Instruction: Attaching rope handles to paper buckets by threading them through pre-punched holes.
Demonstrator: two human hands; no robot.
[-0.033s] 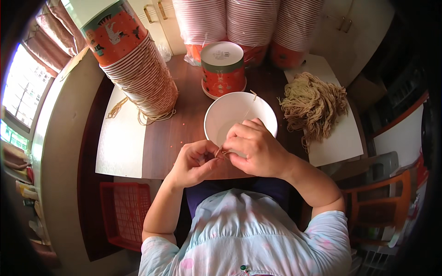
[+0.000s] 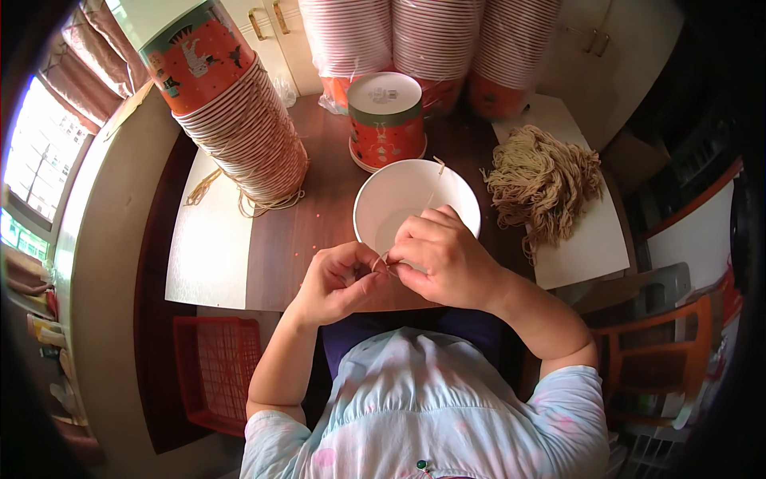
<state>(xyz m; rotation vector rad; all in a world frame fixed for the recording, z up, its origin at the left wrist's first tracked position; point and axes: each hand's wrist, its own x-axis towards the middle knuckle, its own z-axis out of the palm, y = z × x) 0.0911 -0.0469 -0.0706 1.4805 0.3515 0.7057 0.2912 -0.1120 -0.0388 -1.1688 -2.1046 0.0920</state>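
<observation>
At the near rim of a white-lined paper bucket (image 2: 375,206), my two hands meet. Both my left hand (image 2: 339,279) and my right hand (image 2: 443,255) pinch a thin tan cord (image 2: 384,260) between thumb and fingers. The bucket stands mouth up on the table in front of me, partly covered by my right hand. At its far rim a short cord end (image 2: 440,165) sticks up, and a thin strand runs down the inside wall from there. How the cord is looped between my fingertips is too small to make out.
Beyond the bucket, another red bucket (image 2: 387,132) stands upside down on the brown table (image 2: 275,263). A tall leaning stack of buckets (image 2: 239,120) with cords is at left. Wrapped bucket stacks (image 2: 435,40) line the back. A cord heap (image 2: 542,180) lies at right.
The cord between my fingertips has shifted very slightly. Nothing else visibly differs.
</observation>
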